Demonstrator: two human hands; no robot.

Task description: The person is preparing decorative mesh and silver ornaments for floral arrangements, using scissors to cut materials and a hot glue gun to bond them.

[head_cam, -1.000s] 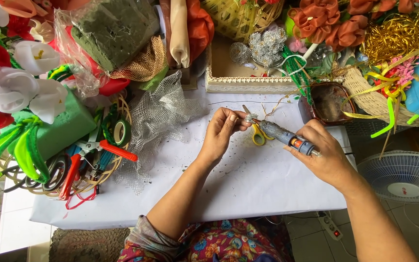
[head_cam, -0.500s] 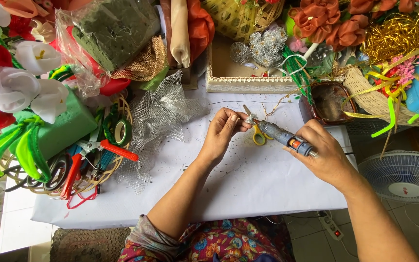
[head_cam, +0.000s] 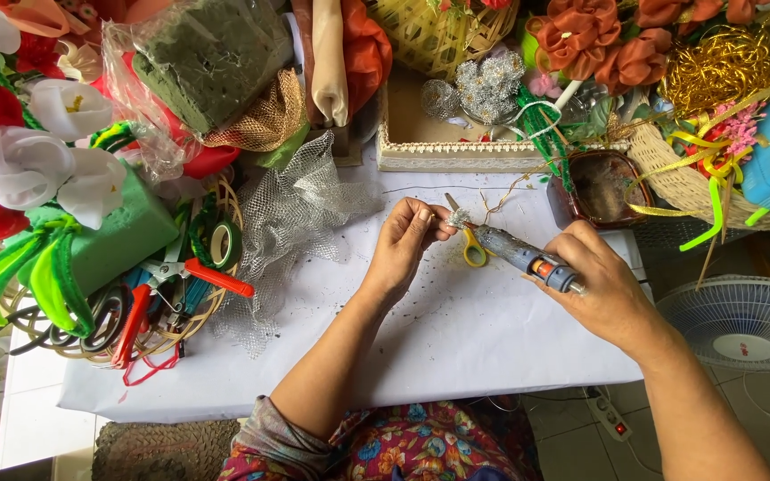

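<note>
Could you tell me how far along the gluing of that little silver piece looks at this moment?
Done: materials are laid out, with silver mesh and yellow-handled scissors on the white table. In hand: the left hand pinches a small silver ornament while the right hand aims the glue gun at it, nozzle right at the piece. Left: the ornament is not yet fixed to any arrangement, as far as I can tell.

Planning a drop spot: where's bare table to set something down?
Bare white table lies between the forearms, and left of the left hand up to the silver mesh. It is crowded along the back and left: tool basket, tray, scissors.
</note>
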